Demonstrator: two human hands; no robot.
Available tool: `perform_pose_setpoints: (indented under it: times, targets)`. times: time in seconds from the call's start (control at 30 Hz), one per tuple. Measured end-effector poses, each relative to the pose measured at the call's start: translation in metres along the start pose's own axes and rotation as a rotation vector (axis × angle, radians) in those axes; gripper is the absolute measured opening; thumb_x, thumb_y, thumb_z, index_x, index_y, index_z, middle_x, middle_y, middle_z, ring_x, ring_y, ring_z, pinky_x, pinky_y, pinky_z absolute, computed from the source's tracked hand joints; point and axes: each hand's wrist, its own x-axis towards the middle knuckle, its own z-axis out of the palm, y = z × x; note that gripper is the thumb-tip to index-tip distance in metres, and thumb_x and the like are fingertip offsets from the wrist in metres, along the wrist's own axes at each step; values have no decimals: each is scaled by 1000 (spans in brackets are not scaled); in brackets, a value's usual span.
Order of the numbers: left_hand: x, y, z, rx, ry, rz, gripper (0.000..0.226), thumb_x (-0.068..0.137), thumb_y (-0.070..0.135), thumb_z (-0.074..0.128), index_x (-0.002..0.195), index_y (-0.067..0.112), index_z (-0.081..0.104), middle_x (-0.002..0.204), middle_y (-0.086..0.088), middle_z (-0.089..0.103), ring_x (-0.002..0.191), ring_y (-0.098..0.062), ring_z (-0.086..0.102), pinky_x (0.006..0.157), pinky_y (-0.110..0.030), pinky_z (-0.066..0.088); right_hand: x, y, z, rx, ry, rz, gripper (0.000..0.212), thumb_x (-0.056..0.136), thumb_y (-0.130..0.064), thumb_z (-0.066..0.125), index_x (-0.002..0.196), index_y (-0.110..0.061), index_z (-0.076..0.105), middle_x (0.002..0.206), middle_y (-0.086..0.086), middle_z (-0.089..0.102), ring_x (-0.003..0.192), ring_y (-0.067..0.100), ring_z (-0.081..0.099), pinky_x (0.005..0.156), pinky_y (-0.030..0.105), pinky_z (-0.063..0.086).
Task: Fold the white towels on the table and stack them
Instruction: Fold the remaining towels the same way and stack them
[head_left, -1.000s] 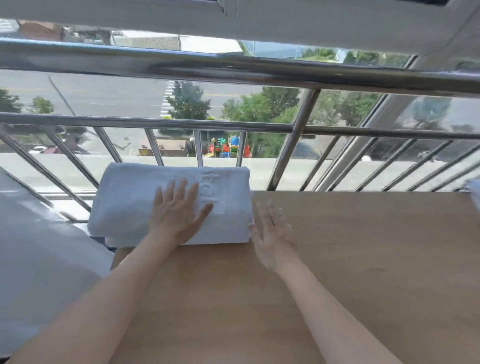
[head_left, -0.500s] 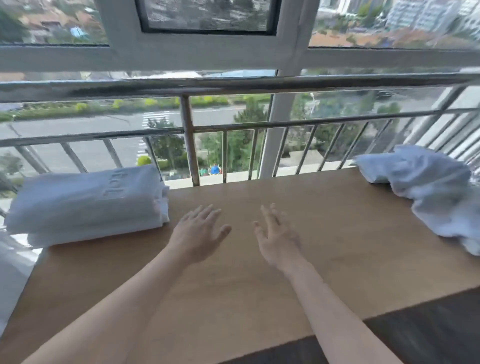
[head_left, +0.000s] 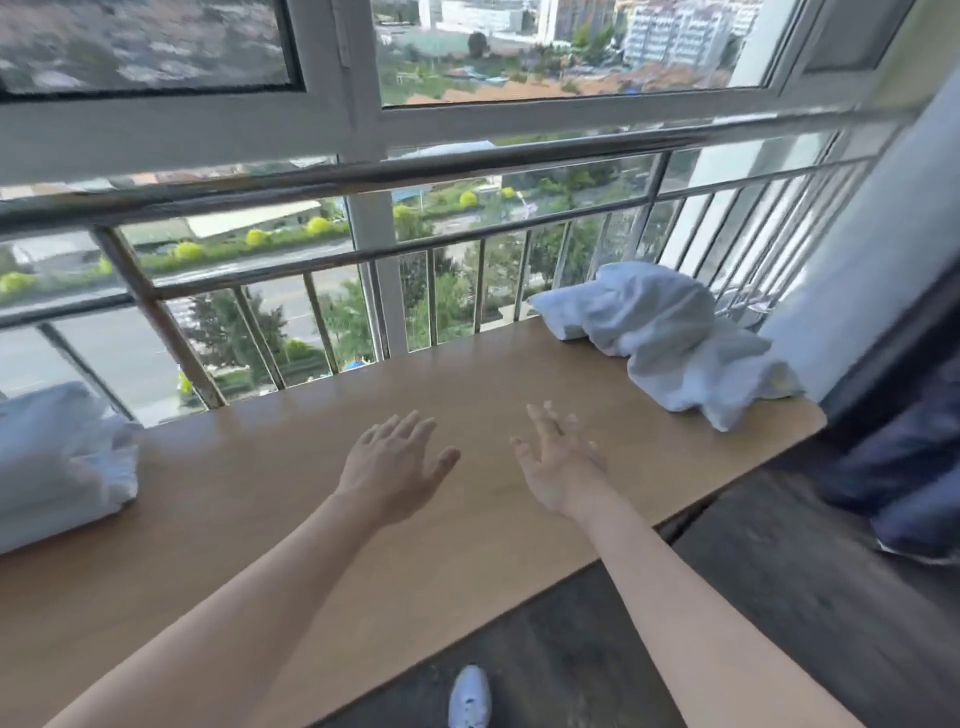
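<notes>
A stack of folded white towels (head_left: 57, 457) lies at the left end of the wooden table (head_left: 291, 561). A crumpled heap of white towels (head_left: 670, 332) sits at the table's far right, against the railing. My left hand (head_left: 395, 467) and my right hand (head_left: 558, 462) hover side by side over the middle of the table, fingers spread, holding nothing. Both hands are well apart from either pile; the right hand is the nearer one to the crumpled heap.
A metal railing (head_left: 415, 249) and a window run along the table's far edge. A white wall or column (head_left: 872, 249) rises at the right end. Dark floor lies below the near edge, with a white shoe (head_left: 470, 699) and dark fabric (head_left: 904, 467) at the right.
My left hand has left the top of the folded stack. Both hands have moved right to the table's middle, and the view has swung right, bringing the crumpled heap into sight.
</notes>
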Motion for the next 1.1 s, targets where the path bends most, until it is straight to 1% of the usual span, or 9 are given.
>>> perform_pose_setpoints:
  times: [0.2,0.37,0.5,0.63,0.73,0.9,0.97,1.1]
  targets:
    - [76,65,28,-36,-27,51,70,98,67,25,155,26,30,165,0,24,151,-22,21,121,-37,16,37,78,-27,32,-10,43,59,103,-54,24,157,-36,8,167,-11,-3,154,22,-3,122,50,7]
    - [153,122,63,-83,-110,73,72,97,69,21,155,26,30,165,0,24,151,-23,22,122,-38,17,79,154,-60,35,-28,118,59,104,-53,26,158,-37,8,167,-14,-3,154,18,-4,123,48,8]
    - [213,171,78,-99,-156,111,73,97,69,21,154,26,31,165,-1,25,151,-23,21,121,-38,17,110,207,-83,62,9,192,60,104,-50,30,158,-29,14,167,-7,9,153,18,6,122,45,16]
    - [264,213,79,-104,-148,171,70,98,67,23,153,24,34,163,-1,28,150,-24,23,119,-39,18,139,242,-97,136,63,260,56,105,-43,35,155,-21,23,165,-2,20,150,21,18,120,41,19]
    - [296,239,80,-101,-145,208,68,99,65,25,152,23,36,162,-1,30,149,-24,24,119,-39,19,161,261,-103,144,68,278,57,105,-41,35,156,-18,23,164,-2,22,148,22,20,118,40,21]
    - [353,277,94,-101,-127,233,68,98,65,24,151,23,36,161,0,32,148,-23,27,119,-39,22,206,298,-109,113,53,278,57,105,-40,36,155,-17,24,162,-1,26,145,24,26,116,41,26]
    - [371,291,101,-109,-127,212,70,98,65,26,152,20,35,161,-3,32,149,-24,25,120,-39,21,223,314,-109,87,41,295,58,105,-41,35,156,-17,22,161,1,25,145,26,25,115,41,25]
    - [407,320,115,-104,-90,187,69,100,61,32,152,16,32,160,-6,32,149,-23,26,119,-38,23,258,345,-115,95,61,350,58,103,-42,35,155,-18,23,152,8,34,137,31,32,113,43,29]
